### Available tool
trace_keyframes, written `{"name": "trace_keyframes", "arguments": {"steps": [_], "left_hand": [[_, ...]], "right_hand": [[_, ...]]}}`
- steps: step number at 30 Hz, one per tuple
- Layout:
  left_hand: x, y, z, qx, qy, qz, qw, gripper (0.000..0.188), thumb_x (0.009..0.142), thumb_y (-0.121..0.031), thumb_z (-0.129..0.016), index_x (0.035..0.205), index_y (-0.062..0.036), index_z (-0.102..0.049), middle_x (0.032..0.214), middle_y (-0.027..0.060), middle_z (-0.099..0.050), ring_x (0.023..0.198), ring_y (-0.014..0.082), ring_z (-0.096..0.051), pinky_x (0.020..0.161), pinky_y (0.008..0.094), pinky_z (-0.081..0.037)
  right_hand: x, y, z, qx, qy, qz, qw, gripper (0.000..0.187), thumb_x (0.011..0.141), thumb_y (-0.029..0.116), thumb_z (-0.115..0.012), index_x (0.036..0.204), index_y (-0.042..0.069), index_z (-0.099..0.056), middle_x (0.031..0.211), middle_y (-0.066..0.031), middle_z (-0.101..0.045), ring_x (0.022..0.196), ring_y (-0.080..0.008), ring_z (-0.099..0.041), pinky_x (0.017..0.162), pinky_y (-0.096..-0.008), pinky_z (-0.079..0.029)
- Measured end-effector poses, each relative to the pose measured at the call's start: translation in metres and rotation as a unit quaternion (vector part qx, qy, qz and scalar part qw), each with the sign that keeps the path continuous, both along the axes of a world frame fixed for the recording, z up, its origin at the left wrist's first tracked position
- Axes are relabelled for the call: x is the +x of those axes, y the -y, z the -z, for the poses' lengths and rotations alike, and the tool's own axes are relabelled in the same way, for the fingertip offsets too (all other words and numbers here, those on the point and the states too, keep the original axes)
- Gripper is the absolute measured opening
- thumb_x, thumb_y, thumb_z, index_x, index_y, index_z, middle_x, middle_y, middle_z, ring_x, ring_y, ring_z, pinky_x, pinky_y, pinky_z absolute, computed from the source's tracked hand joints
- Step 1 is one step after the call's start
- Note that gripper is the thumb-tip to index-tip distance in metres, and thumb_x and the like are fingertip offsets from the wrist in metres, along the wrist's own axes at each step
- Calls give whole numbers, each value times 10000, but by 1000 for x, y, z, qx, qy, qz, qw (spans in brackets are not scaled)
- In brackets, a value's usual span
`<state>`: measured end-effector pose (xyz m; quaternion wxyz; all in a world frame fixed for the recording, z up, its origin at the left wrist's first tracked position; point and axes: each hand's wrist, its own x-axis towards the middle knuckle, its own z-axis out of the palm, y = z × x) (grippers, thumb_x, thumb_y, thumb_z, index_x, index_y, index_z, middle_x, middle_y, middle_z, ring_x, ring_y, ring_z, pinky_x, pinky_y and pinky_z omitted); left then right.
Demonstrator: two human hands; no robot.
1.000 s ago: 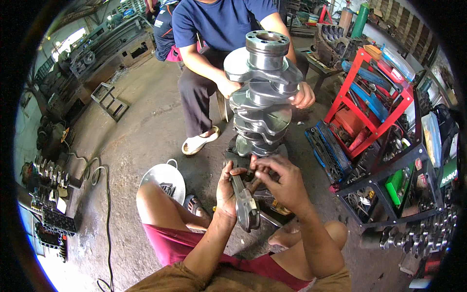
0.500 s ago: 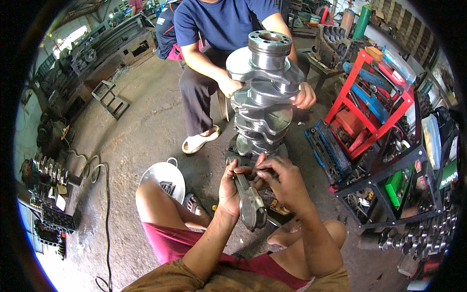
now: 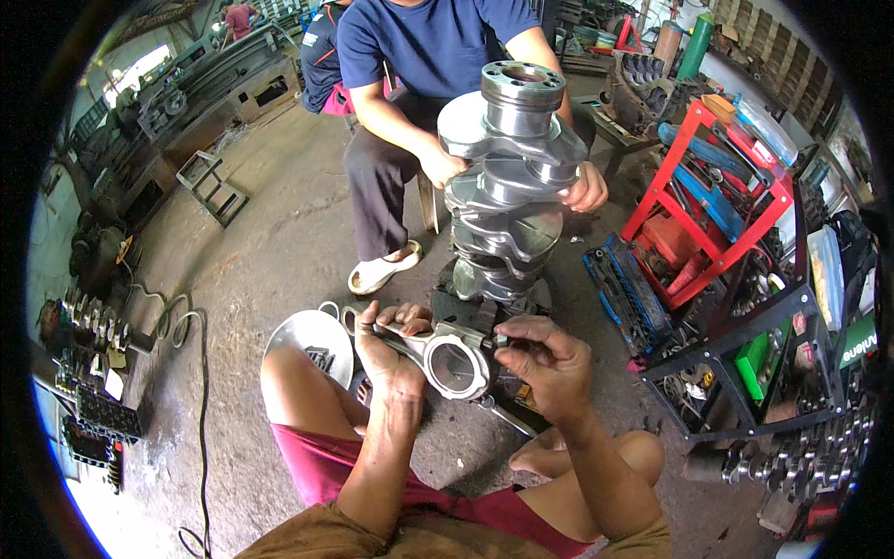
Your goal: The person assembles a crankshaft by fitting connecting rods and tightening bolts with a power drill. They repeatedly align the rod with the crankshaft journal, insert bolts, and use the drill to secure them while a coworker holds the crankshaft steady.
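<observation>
My left hand (image 3: 386, 359) is wrapped round the shank of a grey metal connecting rod (image 3: 467, 337), whose big round end faces up and to the right. The fingers of my right hand (image 3: 551, 373) pinch a small dark bolt (image 3: 502, 342) at the side of that big end. How deep the bolt sits cannot be made out. Beyond my hands a large crankshaft (image 3: 507, 186) stands on end. A seated person in a blue shirt steadies it, a hand (image 3: 585, 189) on either side.
By my left knee is a metal basin (image 3: 287, 334) with several bolts in it. A long-handled metal tool (image 3: 510, 416) lies below the rod. On the right stand a red tool rack (image 3: 694, 186), a blue toolbox (image 3: 622, 293) and a black shelf (image 3: 736, 373). A cable (image 3: 204, 401) runs along the left floor.
The connecting rod has swung from pointing down at me to lying sideways, its big end now at the right. My left hand moved left; my right hand has shifted to the big end.
</observation>
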<state>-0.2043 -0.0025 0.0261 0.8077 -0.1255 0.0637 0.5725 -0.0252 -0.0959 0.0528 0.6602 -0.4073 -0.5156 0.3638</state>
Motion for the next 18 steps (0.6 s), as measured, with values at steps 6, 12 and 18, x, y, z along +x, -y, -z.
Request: {"name": "trace_keyframes", "arguments": {"steps": [6, 12, 18], "left_hand": [[-1, 3, -12, 16, -2, 1, 1000, 323, 780, -164, -669, 565, -90, -439, 680, 47, -397, 674, 167, -416, 523, 228, -422], [-4, 0, 10, 26, 38, 52, 998, 307, 767, -168, -664, 567, -87, -447, 622, 44, -389, 616, 159, -425, 603, 248, -426], [5, 0, 33, -37, -8, 83, 996, 304, 767, -177, -641, 554, -100, -439, 575, 34, -411, 613, 163, -428, 679, 317, -441]], "right_hand": [[0, 9, -21, -23, 138, 45, 989, 254, 750, 4, -772, 998, 20, -719, 998, -92, -684, 916, -167, -644, 811, -275, -505], [3, 9, -28, 9, 205, 46, 978, 284, 736, 1, -780, 1014, 43, -738, 971, -56, -671, 647, -33, -505, 573, -173, -394], [5, 9, -29, 79, 230, 67, 968, 296, 705, -6, -791, 991, 27, -722, 925, -101, -687, 820, -207, -676, 735, -298, -529]]}}
